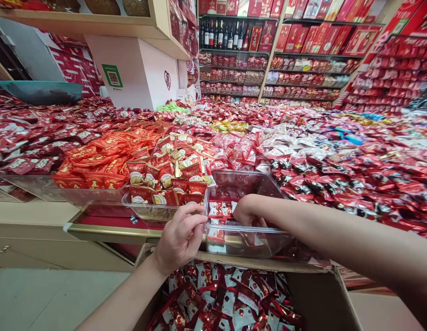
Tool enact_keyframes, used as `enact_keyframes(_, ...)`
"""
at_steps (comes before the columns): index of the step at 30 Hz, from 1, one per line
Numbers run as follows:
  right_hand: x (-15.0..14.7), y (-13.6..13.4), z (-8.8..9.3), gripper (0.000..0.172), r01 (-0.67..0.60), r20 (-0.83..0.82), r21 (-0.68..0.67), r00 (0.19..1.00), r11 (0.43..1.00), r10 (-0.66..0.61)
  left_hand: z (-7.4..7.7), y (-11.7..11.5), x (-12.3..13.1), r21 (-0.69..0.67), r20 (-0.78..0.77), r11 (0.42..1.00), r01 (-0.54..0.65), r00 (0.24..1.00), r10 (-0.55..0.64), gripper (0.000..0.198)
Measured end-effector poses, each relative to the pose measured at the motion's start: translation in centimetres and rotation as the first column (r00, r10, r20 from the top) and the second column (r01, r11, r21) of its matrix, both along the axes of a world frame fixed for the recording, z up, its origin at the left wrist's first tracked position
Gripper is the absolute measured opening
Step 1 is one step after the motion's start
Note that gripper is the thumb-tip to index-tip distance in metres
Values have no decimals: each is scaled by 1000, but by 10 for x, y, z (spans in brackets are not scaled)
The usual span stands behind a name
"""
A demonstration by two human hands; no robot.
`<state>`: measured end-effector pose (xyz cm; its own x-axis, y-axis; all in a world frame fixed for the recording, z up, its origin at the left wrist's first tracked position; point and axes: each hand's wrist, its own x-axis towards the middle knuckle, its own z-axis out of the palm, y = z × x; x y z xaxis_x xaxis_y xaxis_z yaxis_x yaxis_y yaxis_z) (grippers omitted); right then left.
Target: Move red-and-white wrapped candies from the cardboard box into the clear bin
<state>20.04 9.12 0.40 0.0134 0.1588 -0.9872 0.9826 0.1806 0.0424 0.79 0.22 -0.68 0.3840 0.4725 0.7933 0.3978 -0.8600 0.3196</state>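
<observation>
A clear plastic bin (246, 241) stands at the counter's front edge, with a few red-and-white candy packets (220, 209) lying in it. My right hand (246, 212) reaches down inside the bin among the packets, fingers curled and mostly hidden. Fingers bent, my left hand (180, 236) rests on the bin's left rim and pinches it. Below both hands an open cardboard box (320, 294) holds several of the same red-and-white packets (227, 303).
A neighbouring clear bin (149, 211) is heaped with red Durian packets (168, 179). Red wrapped sweets cover the whole counter. A teal tray (41, 91) sits at the back left, a pink box (137, 73) behind. Shelves of red boxes and bottles (222, 34) line the back.
</observation>
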Motion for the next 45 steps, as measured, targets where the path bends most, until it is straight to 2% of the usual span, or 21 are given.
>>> enact_keyframes(4, -3, 1, -5, 43, 40, -193, -9, 980, 999, -41, -1, -1, -1, 1, -5, 1000, -4, 1000, 4, 35)
enact_keyframes(8, -7, 4, -8, 42, 78, -279, 70, 959, 994, -55, -1, -1, -1, -3, -3, 1000, 0, 1000, 0, 35)
enact_keyframes(14, -10, 6, -3, 35, 66, -309, 226, 951, 972, 7, -1, -1, -1, -1, -5, 1000, -6, 1000, 6, 35)
enact_keyframes(19, -12, 4, 9, 33, 70, -460, 355, 881, 932, 109, -1, 0, 0, 0, 0, 1000, -5, 1000, 5, 36)
enact_keyframes(24, -15, -1, 8, 38, 43, -521, 372, 836, 927, 170, -1, -1, -1, -8, -2, 1000, -8, 1000, 8, 36)
enact_keyframes(28, -13, 2, 13, 35, 27, -521, 395, 830, 918, 200, -1, -1, -1, -4, 1, 1000, -7, 1000, 7, 36)
enact_keyframes(32, -7, 12, 19, 40, 9, -410, 500, 883, 866, 227, -1, 0, 0, -9, -1, 1000, -6, 1000, 6, 37)
enact_keyframes(36, -5, 15, 6, 44, -62, -313, 411, 928, 910, 204, -1, 0, 0, 2, 1, 1000, -14, 1000, 14, 35)
enact_keyframes(40, -10, 13, -6, 42, -86, -314, 342, 928, 936, 200, 0, -1, -1, -1, -5, 1000, -22, 1000, 22, 35)
enact_keyframes(45, -13, 9, 2, 37, -36, -419, 386, 883, 922, 210, 1, -2, -2, 4, -4, 1000, -6, 1000, 6, 36)
